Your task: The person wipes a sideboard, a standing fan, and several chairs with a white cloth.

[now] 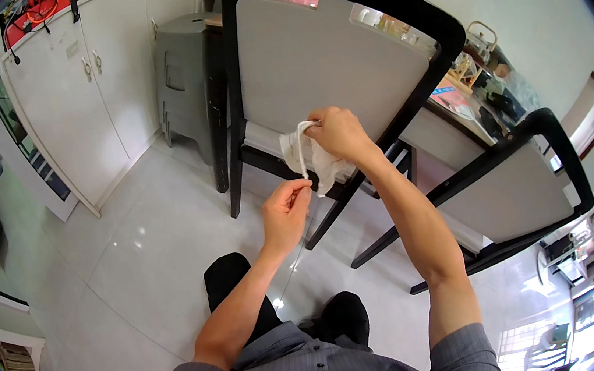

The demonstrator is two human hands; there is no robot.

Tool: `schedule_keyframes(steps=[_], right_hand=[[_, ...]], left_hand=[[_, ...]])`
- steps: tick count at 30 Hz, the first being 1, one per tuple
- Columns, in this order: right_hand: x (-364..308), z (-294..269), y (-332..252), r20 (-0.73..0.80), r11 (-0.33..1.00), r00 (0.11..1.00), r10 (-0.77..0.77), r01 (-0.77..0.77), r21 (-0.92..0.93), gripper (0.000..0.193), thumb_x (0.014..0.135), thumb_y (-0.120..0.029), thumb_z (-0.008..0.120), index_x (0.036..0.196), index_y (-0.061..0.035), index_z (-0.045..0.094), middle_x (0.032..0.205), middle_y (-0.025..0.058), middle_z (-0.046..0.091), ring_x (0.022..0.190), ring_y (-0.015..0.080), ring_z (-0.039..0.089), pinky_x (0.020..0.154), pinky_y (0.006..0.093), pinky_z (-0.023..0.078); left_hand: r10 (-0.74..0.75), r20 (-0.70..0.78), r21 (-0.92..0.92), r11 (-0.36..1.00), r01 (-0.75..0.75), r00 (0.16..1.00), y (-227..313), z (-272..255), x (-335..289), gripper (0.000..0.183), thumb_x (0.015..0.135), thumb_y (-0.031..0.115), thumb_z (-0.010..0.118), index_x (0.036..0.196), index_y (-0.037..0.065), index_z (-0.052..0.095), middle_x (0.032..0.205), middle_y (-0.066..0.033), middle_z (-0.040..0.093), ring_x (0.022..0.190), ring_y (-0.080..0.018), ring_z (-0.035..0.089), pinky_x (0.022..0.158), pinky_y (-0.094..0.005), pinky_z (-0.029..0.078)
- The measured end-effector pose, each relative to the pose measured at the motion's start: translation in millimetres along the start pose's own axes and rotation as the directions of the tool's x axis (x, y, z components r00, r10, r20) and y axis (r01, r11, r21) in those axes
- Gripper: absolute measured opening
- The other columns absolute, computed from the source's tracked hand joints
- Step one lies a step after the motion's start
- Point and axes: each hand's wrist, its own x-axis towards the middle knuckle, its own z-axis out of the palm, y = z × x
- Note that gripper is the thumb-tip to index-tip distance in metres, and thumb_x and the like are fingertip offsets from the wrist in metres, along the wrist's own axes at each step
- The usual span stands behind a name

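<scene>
A crumpled white cloth (318,166) hangs in front of the grey back of a black-framed chair (318,53). The upper end of the cloth is gripped in my right hand (339,134), whose fingers are curled over a fold. Lower and to the left, my left hand (285,213) is closed, with thumb and forefinger pinching a thin edge that hangs down from the cloth. Part of the cloth is hidden behind my right hand. Whether the cloth touches the chair, I cannot tell.
A second black-framed chair (510,196) stands to the right, beside a cluttered table (461,117). Grey stacked stools (184,81) and a white cabinet (66,117) are at the far left. Glossy pale tiles (131,280) cover the floor around my dark-clad feet.
</scene>
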Motion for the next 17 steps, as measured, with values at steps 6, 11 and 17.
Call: schedule_keyframes(steps=[6, 11, 17], right_hand=[[-2, -17, -11, 0.135, 0.988, 0.984, 0.114, -0.126, 0.087, 0.037, 0.089, -0.028, 0.066, 0.11, 0.0006, 0.076, 0.101, 0.0288, 0.074, 0.091, 0.0443, 0.073, 0.084, 0.0468, 0.058], [-16, -18, -32, 0.282, 0.972, 0.959, -0.026, -0.042, 0.232, 0.038, 0.091, -0.031, 0.068, 0.107, 0.0025, 0.074, 0.09, 0.0234, 0.073, 0.086, 0.0356, 0.072, 0.081, 0.044, 0.056], [-48, -44, -65, -0.042, 0.87, 0.871, -0.489, 0.491, 0.045, 0.049, 0.09, -0.046, 0.075, 0.12, -0.0068, 0.072, 0.117, 0.0207, 0.072, 0.099, 0.0402, 0.071, 0.093, 0.0496, 0.055]], left_hand=[[0.282, -0.049, 0.216, 0.94, -0.266, 0.958, 18, -2, 8, 0.011, 0.1, 0.002, 0.064, 0.108, 0.0, 0.072, 0.096, -0.0044, 0.07, 0.077, -0.0093, 0.062, 0.067, -0.0253, 0.049], [0.108, -0.126, 0.085, 0.992, -0.098, 0.986, 0, 2, 34, 0.02, 0.105, 0.009, 0.058, 0.119, -0.001, 0.067, 0.109, -0.0065, 0.071, 0.089, -0.0157, 0.067, 0.076, -0.0303, 0.054], [-0.174, 0.233, -0.806, 0.515, 0.29, 0.957, -9, -17, 92, 0.063, 0.1, 0.056, 0.063, 0.135, 0.004, 0.059, 0.125, -0.008, 0.069, 0.108, -0.0265, 0.069, 0.097, -0.0405, 0.058]])
